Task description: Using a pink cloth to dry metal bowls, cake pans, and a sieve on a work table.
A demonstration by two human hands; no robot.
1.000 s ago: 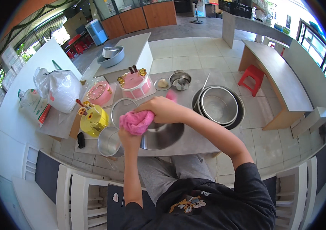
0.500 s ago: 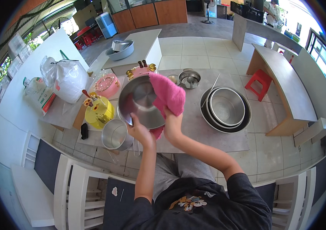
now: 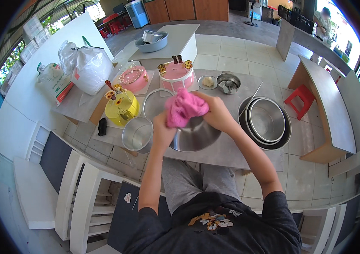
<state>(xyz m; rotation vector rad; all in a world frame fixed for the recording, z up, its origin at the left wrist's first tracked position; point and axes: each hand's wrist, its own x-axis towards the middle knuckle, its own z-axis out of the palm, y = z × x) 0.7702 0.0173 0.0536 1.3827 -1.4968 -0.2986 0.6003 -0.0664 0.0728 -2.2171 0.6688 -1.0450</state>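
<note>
A bunched pink cloth (image 3: 185, 109) is gripped between my two hands above a wide stainless steel bowl (image 3: 195, 139). My left hand (image 3: 164, 129) closes on the cloth's left side, and my right hand (image 3: 217, 113) holds its right side. The bowl sits below them at the table's near side, its far part hidden by the cloth and hands. Left of the bowl stands a deep metal pot (image 3: 137, 133). Behind my left hand shows a round metal-rimmed thing (image 3: 149, 106), partly covered.
Decorated cakes, one yellow (image 3: 122, 111) and two pink (image 3: 177, 71), line the table's left and far side. At right are nested metal bowls (image 3: 266, 120). Small metal tins (image 3: 228, 83) lie at the back. Beyond stand a red stool (image 3: 300, 101) and another person (image 3: 323, 26).
The steel bowl, earlier held up and tilted in my left hand, is now down at the table. My left hand has moved onto the cloth, which is now bunched up. The view has shifted.
</note>
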